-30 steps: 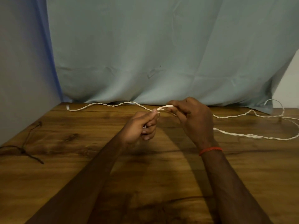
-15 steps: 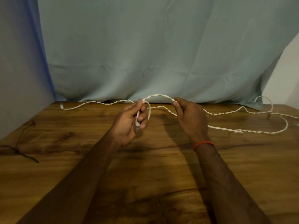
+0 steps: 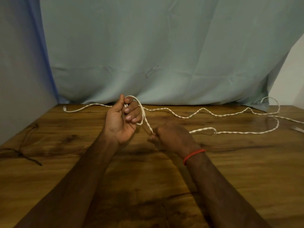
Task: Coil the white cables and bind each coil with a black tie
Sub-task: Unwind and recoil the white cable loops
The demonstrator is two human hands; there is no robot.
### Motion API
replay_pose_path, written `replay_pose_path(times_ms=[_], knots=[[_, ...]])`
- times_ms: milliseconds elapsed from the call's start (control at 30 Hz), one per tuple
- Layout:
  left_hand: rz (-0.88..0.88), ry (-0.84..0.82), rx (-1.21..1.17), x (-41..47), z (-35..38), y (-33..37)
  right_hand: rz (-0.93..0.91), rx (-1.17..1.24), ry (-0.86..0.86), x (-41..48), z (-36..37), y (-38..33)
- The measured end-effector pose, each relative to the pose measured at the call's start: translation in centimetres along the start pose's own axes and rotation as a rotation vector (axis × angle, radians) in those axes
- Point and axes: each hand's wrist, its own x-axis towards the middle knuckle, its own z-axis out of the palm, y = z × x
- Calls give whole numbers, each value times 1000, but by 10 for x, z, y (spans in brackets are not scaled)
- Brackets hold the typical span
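winding a first loop: left hand (image 3: 122,119) grips the looped white cable (image 3: 238,132); right hand (image 3: 171,137), just beside, has dropped lower, pinching the slack (coiling barely begun) trailing rightward.

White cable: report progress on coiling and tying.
Done: nothing bound. In hand: left hand grips a first loop of the white twisted cable; right hand pinches the strand below. Left: most cable lies loose on the brown wooden table; thin black ties lie untouched at left.
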Motion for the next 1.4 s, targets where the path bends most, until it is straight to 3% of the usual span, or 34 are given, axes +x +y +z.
replay_pose_path(times_ms=[67, 200, 300, 400, 600, 700, 867, 1067, 1267, 1400], knots=[[29, 66, 96, 1, 2, -1, -68, -23, -55, 0, -2, -13], [135, 200, 505, 2, 5, -12, -174, -65, -63, -3, -10, -25], [177, 157, 920, -1, 1, -25, -226, 18, 2, -5, -15, -29], [162, 52, 1358, -8, -5, -29, -246, 72, 178, -2, -21, -22], [231, -98, 1591, -9, 1, -17, -167, 259, 412, 0, -27, 10], [178, -157, 1755, -5, -9, -15, -186, 391, 402, -1, -31, 24], [100, -171, 1620, -7, -3, -17, -105, 351, 435, -7, -34, 54], [28, 94, 1275, -4, -9, 3, 62, 548, 532, -20, -34, 90], [-252, 72, 811, -5, -8, -8, 242, 185, 593, -13, -22, 82], [-264, 86, 461, -2, -1, -12, 442, 80, 431, -5, -9, 60]])
